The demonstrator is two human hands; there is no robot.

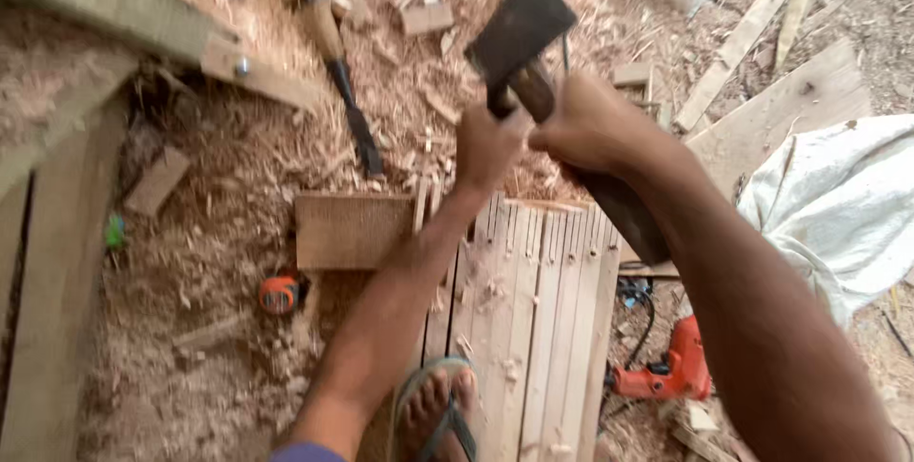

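Both hands raise a hatchet [519, 34] above a grooved plank [533, 300]: the right hand [586, 124] is clenched around the wooden handle, the left hand [487, 143] closed just below the dark head. A sandalled foot [438, 410] pins the plank amid shavings; an orange drill [666, 372] lies beside.

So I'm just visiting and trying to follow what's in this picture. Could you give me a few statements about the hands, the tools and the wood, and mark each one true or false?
1. The right hand grips a dark wooden mallet by its handle. True.
2. The left hand lies flat on the sawdust, away from the mallet. False: it is raised and closed around something right by the mallet's handle; what it holds is hidden.
3. A foot in a sandal rests on the grooved wooden panel. True.
4. The orange power drill lies on top of the panel. False: it lies on the ground to the panel's right.
5. An orange tape measure lies in the sawdust left of the panel. True.
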